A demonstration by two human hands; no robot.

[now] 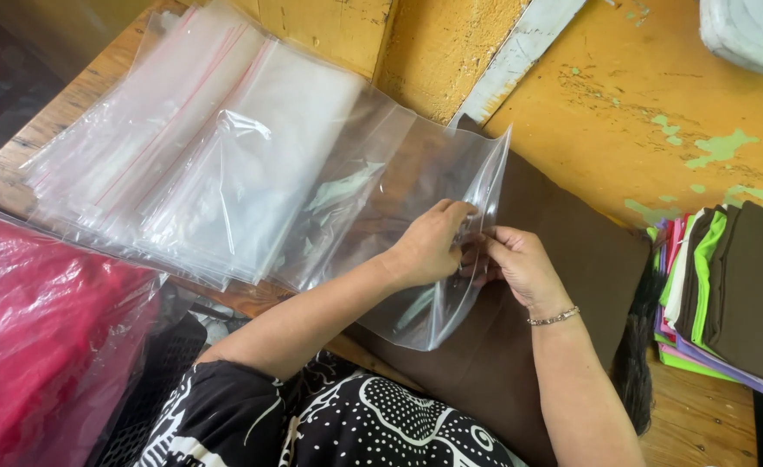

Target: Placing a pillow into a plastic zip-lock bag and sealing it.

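**Both hands pinching the open edge of a clear zip bag over brown fabric**

Head view:
- Left hand (431,242) is closed on the clear zip bag (438,195), fingers curled over its edge near the mouth, thumb side toward the other hand.
- Right hand (522,264) also grasps the same bag edge, fingertips pinched just beside the left hand's. Hands touch or nearly touch at the grip point. A metal bracelet (554,317) sits on the right wrist.
- The bag is held partly lifted and tilted, one corner pointing up toward the wall. Its lower part hangs over the folded brown fabric (572,251), which lies on the wooden table (702,424) directly under both hands.
- The stack of clear zip bags (191,147) is spread on the table to the left, overlapping the held bag's far edge.
- The red fabric in plastic wrap (44,337) sits at lower left, well apart from the hands.
- The pile of folded coloured fabrics (727,294) (brown, green, white, purple, pink) is at the right edge, near the brown fabric.
- The yellow wall (641,95), with peeling paint, is behind.
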